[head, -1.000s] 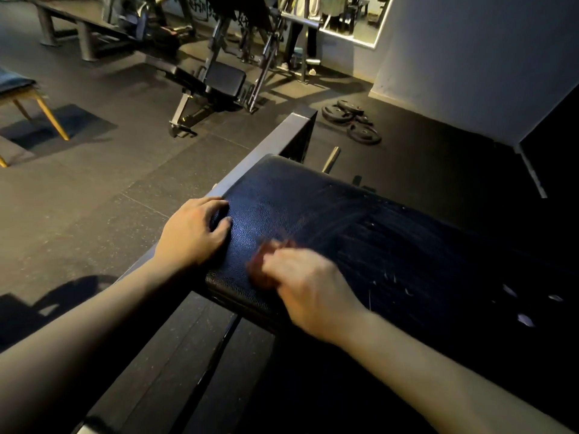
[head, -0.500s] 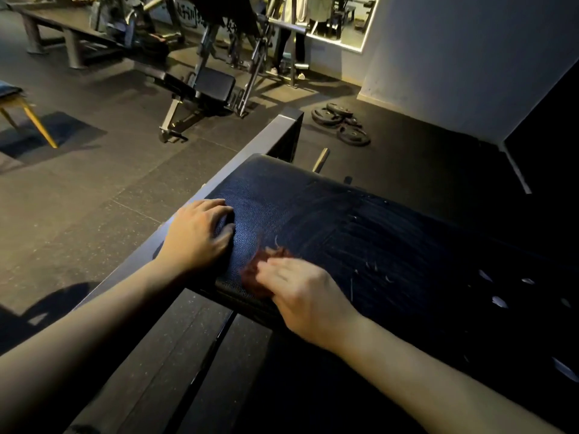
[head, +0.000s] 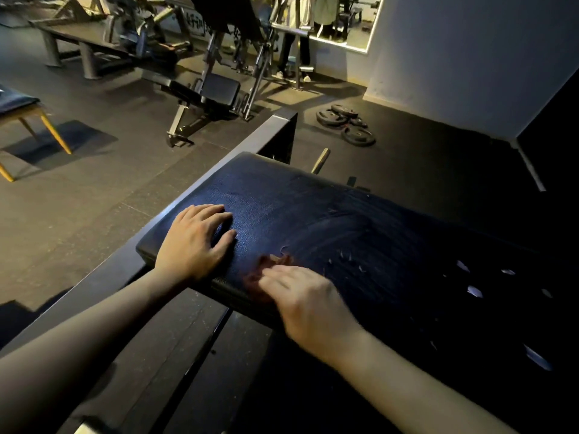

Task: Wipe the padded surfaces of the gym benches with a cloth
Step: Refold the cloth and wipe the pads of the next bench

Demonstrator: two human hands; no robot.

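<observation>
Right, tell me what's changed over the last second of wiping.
The right hand, blurred mid-stroke, rubbed the reddish cloth in short strokes near the front edge of the bench pad: a little toward the left hand, then partly back. Nothing was picked up or let go. The left hand stayed resting on the pad's left end, and the cloth stayed under the right hand.
</observation>
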